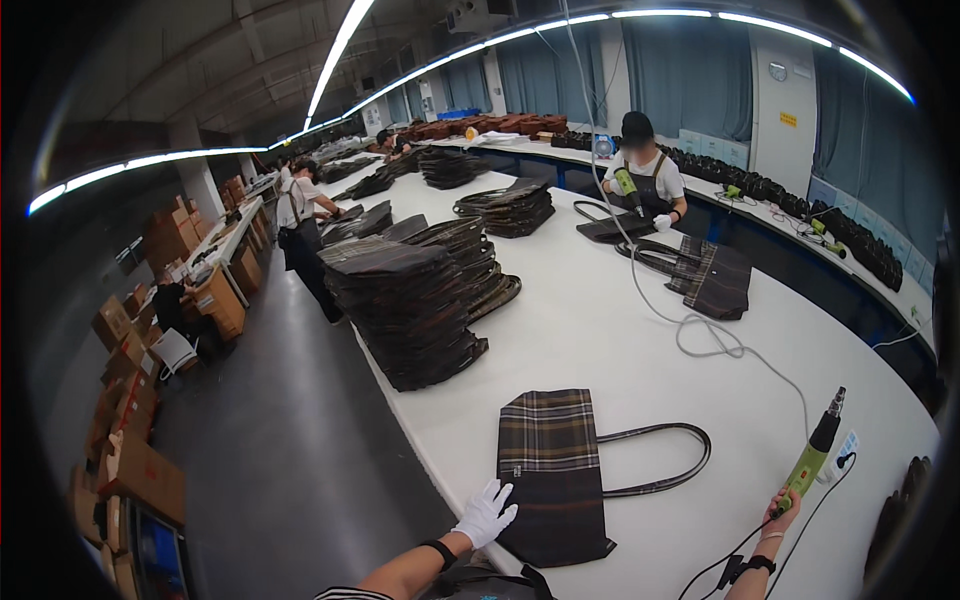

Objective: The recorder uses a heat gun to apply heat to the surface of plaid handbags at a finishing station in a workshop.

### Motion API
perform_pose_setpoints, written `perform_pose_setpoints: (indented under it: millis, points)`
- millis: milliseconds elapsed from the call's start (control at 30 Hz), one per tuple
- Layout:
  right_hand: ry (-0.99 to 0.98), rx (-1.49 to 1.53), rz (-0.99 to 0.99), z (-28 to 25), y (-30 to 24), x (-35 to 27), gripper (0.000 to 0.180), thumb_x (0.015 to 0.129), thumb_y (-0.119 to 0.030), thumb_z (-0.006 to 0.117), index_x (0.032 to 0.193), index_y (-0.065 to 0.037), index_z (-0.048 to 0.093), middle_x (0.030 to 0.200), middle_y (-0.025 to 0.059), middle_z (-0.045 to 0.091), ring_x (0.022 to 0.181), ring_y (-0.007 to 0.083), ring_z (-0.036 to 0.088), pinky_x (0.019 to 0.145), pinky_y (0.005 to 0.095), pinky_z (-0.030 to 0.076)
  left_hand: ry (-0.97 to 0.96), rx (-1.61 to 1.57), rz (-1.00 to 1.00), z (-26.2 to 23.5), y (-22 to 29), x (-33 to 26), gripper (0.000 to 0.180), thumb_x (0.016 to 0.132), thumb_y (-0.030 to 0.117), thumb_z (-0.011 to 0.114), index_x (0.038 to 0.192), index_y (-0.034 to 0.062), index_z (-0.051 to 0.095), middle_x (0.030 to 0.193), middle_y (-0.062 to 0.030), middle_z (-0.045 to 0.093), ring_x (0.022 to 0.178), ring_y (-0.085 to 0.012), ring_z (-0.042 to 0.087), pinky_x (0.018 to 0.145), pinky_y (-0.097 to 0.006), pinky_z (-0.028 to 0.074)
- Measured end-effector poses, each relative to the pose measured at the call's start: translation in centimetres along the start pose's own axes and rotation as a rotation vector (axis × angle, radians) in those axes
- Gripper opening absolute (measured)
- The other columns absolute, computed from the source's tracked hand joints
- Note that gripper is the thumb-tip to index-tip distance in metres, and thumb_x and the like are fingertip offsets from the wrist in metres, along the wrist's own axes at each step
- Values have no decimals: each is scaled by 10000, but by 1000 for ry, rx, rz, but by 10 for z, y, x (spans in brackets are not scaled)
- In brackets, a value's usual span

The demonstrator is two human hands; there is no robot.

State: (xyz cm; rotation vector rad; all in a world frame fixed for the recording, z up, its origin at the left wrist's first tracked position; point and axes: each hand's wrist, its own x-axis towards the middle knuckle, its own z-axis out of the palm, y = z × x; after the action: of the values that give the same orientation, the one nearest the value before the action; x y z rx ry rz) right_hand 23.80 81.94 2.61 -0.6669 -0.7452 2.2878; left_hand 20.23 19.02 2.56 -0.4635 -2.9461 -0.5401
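Note:
A dark plaid tote bag (550,482) lies flat on the white table, its long looped handle (706,450) stretched out to the right. At the bag's left edge rests my left hand (484,514), in a white glove, open with the fingers spread against the fabric. My bare right hand (784,510) is closed around the grip of a green heat gun (805,465), whose metal nozzle points up and away from the bag. A black cord runs down from the heat gun past my wrist.
Beside the heat gun sits a white power strip (845,452) with a grey cable (690,340) looping across the table. Tall stacks of plaid bags (395,310) stand farther left. Across the table a co-worker (640,170) holds another green heat gun over a bag. Cardboard boxes (145,478) line the floor.

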Motion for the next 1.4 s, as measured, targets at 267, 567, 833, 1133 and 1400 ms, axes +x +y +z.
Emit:
perform_pose_setpoints:
  millis: [267,567,833,1133,1400]
  points:
    - [-118,159,-42,-24,5,-6,266,840,-228,557,1019,-34,525,760,30,557,562,80,521,399,186,411,-36,16,9,2,5,3,564,915,403,410,1304,-6,425,1319,-267,380,1224,-389,377,1007,-437,324]
    - [105,-109,-38,-49,-1,2,282,812,-329,628,976,-120,532,816,-3,587,622,78,536,522,224,434,-6,90,30,1,2,2,554,915,390,402,1301,-7,427,1312,-260,393,1222,-376,381,986,-444,328]
    - [338,-296,-17,-63,1,22,415,768,-468,653,1051,-190,532,847,-44,565,724,105,540,594,302,431,-27,95,35,2,3,1,572,917,414,380,1306,-2,426,1318,-254,394,1223,-364,386,971,-436,329]
    - [367,-883,-202,-113,-27,87,601,819,-526,556,1133,-18,484,876,112,575,724,237,568,633,389,473,-56,76,20,5,6,6,587,922,435,354,1329,15,405,1344,-238,383,1266,-350,344,1001,-426,300]
    - [803,-1444,-311,-77,-6,69,523,870,-419,538,1109,45,500,924,141,591,736,242,593,620,363,509,-25,71,-13,0,1,1,597,915,448,370,1330,20,394,1348,-217,389,1256,-344,364,1001,-433,321]
